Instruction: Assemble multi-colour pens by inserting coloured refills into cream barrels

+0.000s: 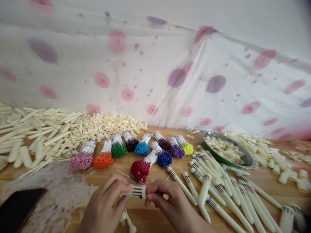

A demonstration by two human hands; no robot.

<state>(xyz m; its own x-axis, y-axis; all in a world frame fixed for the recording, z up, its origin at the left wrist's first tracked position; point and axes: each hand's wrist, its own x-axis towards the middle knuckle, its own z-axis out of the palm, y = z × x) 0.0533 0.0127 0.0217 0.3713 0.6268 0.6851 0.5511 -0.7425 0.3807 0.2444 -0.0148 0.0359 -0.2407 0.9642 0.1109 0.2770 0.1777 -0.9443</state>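
My left hand [107, 202] and my right hand [167, 200] meet low in the middle, both closed on one cream pen barrel [136, 191] with dark coloured stripes near its end. The left fingers pinch its left part, the right fingers pinch its right end. Just beyond the hands lies a red refill bundle [142, 168]. Further bundles fan out behind it: pink [82, 158], orange [104, 158], green [118, 147], black [130, 142], light blue [142, 146], dark blue [162, 157], purple [175, 149] and yellow-green [186, 146].
Several assembled cream pens [218, 191] lie in a row to the right. A metal bowl [250, 163] holds small cream parts. Heaps of cream barrels and clips [53, 132] cover the left. A dark phone [17, 207] lies at the bottom left. A flowered sheet [155, 74] hangs behind.
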